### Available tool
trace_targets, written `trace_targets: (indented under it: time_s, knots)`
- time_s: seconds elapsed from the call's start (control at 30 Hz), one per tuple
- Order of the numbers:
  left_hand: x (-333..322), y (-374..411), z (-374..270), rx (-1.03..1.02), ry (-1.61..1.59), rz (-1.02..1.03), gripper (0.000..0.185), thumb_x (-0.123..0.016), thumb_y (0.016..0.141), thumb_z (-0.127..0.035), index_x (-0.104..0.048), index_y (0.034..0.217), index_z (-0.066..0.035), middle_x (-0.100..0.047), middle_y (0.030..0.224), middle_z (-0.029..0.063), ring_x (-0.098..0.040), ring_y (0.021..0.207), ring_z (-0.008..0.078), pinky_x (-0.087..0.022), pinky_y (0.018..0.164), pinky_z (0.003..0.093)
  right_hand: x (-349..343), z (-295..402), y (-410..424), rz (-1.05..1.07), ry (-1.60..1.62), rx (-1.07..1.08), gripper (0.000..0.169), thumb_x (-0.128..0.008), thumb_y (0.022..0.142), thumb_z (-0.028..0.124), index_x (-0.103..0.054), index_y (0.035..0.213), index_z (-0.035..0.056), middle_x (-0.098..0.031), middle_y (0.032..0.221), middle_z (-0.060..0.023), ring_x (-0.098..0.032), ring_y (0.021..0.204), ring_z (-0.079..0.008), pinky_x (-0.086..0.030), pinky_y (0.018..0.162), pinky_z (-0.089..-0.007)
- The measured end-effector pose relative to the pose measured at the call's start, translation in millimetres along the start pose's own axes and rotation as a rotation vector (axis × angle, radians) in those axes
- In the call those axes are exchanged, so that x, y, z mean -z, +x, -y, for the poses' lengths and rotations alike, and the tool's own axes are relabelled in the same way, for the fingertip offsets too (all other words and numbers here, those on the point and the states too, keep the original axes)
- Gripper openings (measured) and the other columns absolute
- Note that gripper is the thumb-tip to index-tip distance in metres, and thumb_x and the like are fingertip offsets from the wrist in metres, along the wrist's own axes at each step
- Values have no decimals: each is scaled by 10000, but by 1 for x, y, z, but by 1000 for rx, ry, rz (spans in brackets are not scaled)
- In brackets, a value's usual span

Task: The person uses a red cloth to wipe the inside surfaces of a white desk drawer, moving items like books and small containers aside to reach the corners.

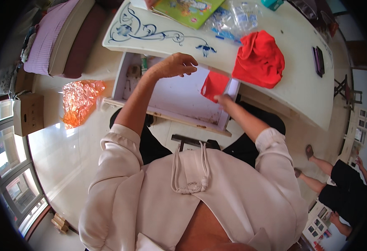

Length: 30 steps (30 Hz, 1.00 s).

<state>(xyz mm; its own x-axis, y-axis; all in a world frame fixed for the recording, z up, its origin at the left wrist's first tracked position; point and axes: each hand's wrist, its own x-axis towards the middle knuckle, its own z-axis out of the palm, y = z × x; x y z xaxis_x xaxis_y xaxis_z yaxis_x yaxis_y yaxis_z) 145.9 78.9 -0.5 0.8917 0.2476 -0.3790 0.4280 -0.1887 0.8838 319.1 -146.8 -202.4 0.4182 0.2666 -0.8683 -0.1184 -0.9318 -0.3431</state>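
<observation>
My left hand point(175, 65) hovers over the open drawer point(177, 97), its fingers loosely apart and nothing in them. In my right hand point(225, 102) is the lower corner of a flat red packet or folded cloth point(215, 85); the blurred fingers hide the exact grip. This red piece lies inside the drawer's right end, partly under the tabletop edge. A bunched red cloth point(260, 59) rests on the white table point(290, 97), close to its front edge. At the drawer's left end stands a green-and-white tube point(144, 63) among small items that are hard to make out.
On the table are a green book point(188, 12), crumpled clear plastic packaging point(233, 18) and a dark phone-like object point(318, 61). Orange plastic film point(81, 100) lies on the floor to the left, near a cardboard box point(29, 113). A person point(343, 185) is at the far right.
</observation>
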Motion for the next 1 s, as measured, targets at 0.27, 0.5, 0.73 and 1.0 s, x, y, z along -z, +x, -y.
trace_targets:
  time_s: [0.27, 0.5, 0.73, 1.0]
  knots:
    - [27, -10, -4, -150, -511, -295, 328, -555, 880, -253, -558, 1107, -16, -628, 975, 105, -619, 914, 191, -504, 790, 315, 32, 137, -160, 25, 161, 977, 419, -600, 822, 185, -493, 1159, -40, -607, 898, -82, -592, 865, -160, -471, 774, -289]
    - [46, -15, -6, -137, -862, -429, 268, -547, 882, -200, -561, 1090, -31, -632, 947, 86, -625, 900, 182, -522, 772, 299, 77, 327, -71, -313, -74, 864, 548, -677, 727, 345, -541, 1108, -25, -628, 964, -140, -619, 838, -260, -483, 774, -341]
    - [58, -32, -3, -193, -940, -489, 237, -565, 869, -221, -579, 1030, -48, -634, 902, 69, -633, 861, 175, -526, 750, 296, 41, 350, -75, -952, -333, 626, 616, -796, 585, 320, -572, 1057, -8, -591, 1112, -161, -625, 902, -287, -489, 836, -338]
    - [61, -22, -7, -203, -954, -461, 248, -542, 884, -185, -547, 1070, -21, -629, 917, 77, -632, 874, 182, -527, 755, 295, 65, 349, -28, -554, 239, 655, 314, -811, 550, 131, -619, 761, -1, -640, 791, -106, -611, 697, -201, -489, 613, -310]
